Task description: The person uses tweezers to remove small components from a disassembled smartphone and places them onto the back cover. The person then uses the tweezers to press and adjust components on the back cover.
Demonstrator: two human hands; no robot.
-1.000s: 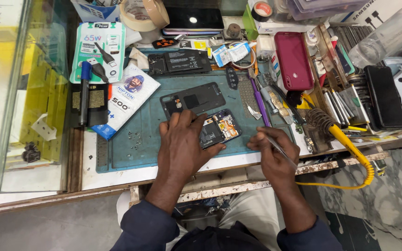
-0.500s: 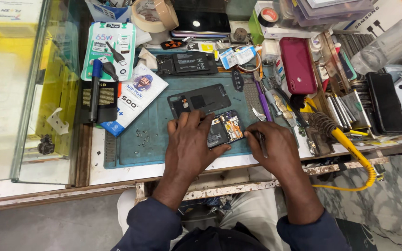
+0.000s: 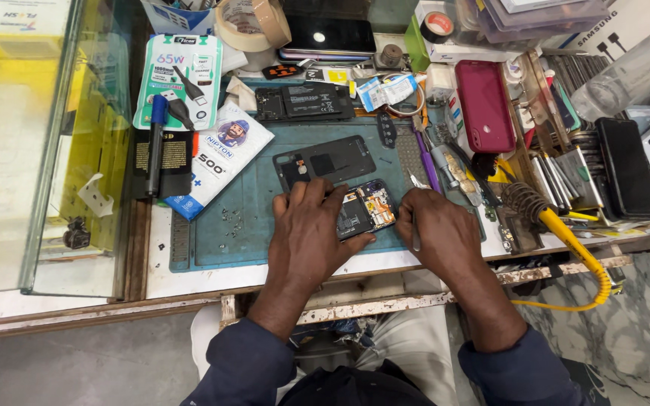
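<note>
An opened phone point(image 3: 366, 208) with its circuit board exposed lies on a teal work mat point(image 3: 250, 218). My left hand point(image 3: 311, 231) presses down on its left side, fingers spread over it. My right hand point(image 3: 436, 225) sits just right of the phone, closed around a thin metal tool point(image 3: 415, 239) that points down toward the mat's near edge. A dark back cover point(image 3: 329, 159) lies on the mat just beyond the phone. A few tiny screws point(image 3: 229, 218) are scattered on the mat to the left.
A black phone frame with battery point(image 3: 304, 101), a red phone point(image 3: 484, 105), a black phone point(image 3: 627, 167), a tape roll point(image 3: 253, 24), charger packets point(image 3: 178, 79) and a yellow-corded soldering iron point(image 3: 558, 233) crowd the bench. A glass case point(image 3: 47, 143) stands at the left.
My right hand has moved left to the phone's right edge and turned the tool downward. My left hand stays on the phone. The camera has shifted slightly.
</note>
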